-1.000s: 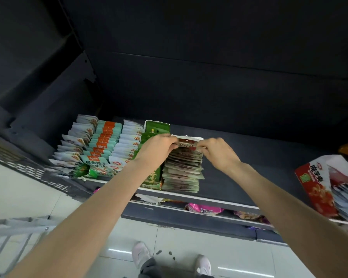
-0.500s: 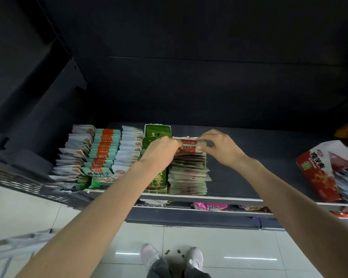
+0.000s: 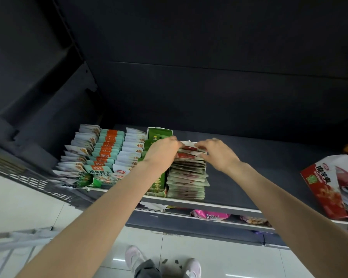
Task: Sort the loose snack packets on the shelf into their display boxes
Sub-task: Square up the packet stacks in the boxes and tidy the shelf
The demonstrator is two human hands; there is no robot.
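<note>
Shelf (image 3: pixel 249 177) dark grey, floor (image 3: pixel 18 197) pale-tiled; left hand (image 3: pixel 162 150) and right hand (image 3: pixel 219 153) both pinching packets (image 3: pixel 186 177).

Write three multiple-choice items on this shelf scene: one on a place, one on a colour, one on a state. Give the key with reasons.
1. Where does the red display box stand?
A. at the shelf's right end
B. left of the green box
C. on the floor

2. What colour band runs across the teal packets?
A. purple
B. orange
C. black

3. What are the hands doing?
A. hanging idle at the person's sides
B. both working at the rear of the packet row
C. lifting the red display box

Key: 1 A, it sits far right on the shelf, apart from the other stock. 2 B, each teal packet shows an orange strip. 3 B, the left hand and right hand meet over the back packets of the packet row beside the green box, fingers curled on them.
</note>
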